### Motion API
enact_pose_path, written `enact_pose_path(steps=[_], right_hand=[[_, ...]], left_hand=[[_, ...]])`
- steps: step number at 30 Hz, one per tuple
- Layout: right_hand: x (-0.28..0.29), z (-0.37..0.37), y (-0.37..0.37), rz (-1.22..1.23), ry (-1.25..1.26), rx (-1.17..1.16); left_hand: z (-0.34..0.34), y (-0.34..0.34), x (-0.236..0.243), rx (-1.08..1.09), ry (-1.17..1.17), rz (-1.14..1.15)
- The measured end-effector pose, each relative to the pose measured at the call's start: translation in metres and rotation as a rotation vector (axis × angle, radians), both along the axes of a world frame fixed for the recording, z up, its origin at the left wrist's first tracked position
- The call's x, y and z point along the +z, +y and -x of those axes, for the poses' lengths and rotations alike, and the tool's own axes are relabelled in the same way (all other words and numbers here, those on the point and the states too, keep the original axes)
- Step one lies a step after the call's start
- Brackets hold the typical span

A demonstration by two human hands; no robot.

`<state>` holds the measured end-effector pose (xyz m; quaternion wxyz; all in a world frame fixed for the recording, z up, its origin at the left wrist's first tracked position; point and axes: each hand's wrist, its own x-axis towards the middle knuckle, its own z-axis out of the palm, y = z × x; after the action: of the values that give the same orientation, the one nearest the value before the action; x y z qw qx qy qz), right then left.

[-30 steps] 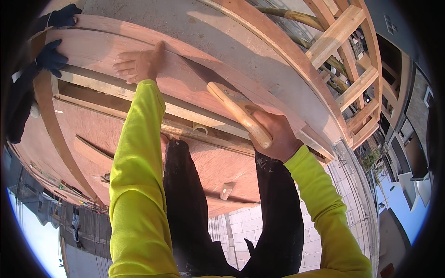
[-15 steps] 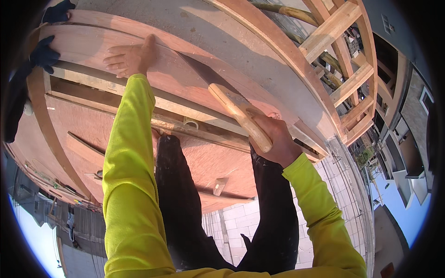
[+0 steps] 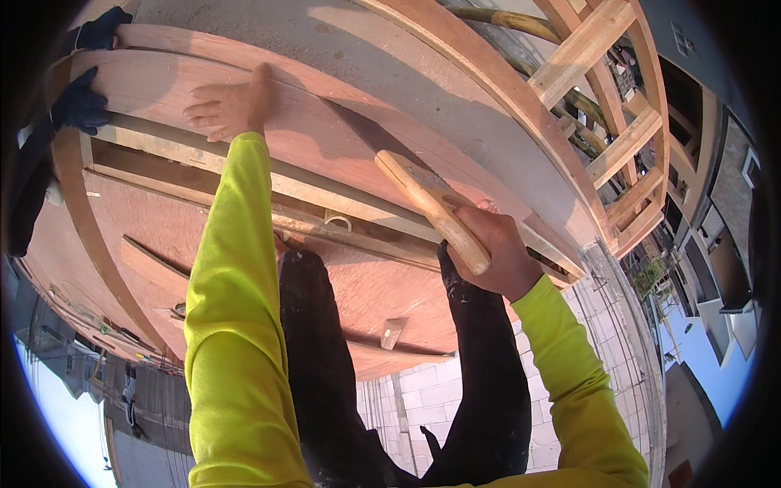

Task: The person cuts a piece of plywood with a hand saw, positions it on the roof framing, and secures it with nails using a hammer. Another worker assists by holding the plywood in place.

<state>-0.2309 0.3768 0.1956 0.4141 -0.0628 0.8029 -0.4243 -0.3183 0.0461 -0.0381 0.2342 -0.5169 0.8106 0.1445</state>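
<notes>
Gripping hammer handle (image 3: 431,207), fingers (image 3: 476,244) closed

Our right hand (image 3: 496,244) grips the pale wooden handle of a hand saw (image 3: 431,207), its blade on the reddish plywood board (image 3: 325,138); our left hand (image 3: 228,106) presses flat on it, far left

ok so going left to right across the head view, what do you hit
dark gloved hand of another person → left hand flat on the reddish plywood board → wooden handle of the tool → right hand gripping it → timber frame
</notes>
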Motion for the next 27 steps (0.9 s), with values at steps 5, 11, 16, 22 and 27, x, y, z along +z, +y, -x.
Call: enact_pose_path(steps=[5,11,16,22,27], right_hand=[[-0.003,-0.016,0.022,0.059,0.034,-0.033],[0.123,-0.012,0.054,-0.062,-0.053,0.06],[0.086,-0.01,0.052,-0.064,-0.049,0.028],[0.052,-0.01,0.023,-0.085,-0.089,0.008],[0.154,-0.028,0.084,-0.169,-0.01,0.147]], left_hand=[[-0.01,0.06,0.004,0.052,0.034,-0.085],[-0.014,0.053,0.005,0.047,-0.022,-0.085],[-0.011,0.062,0.003,-0.011,-0.052,-0.035],[-0.021,0.053,0.0,-0.016,-0.079,-0.112],[-0.011,0.056,0.017,-0.016,0.008,-0.106]])
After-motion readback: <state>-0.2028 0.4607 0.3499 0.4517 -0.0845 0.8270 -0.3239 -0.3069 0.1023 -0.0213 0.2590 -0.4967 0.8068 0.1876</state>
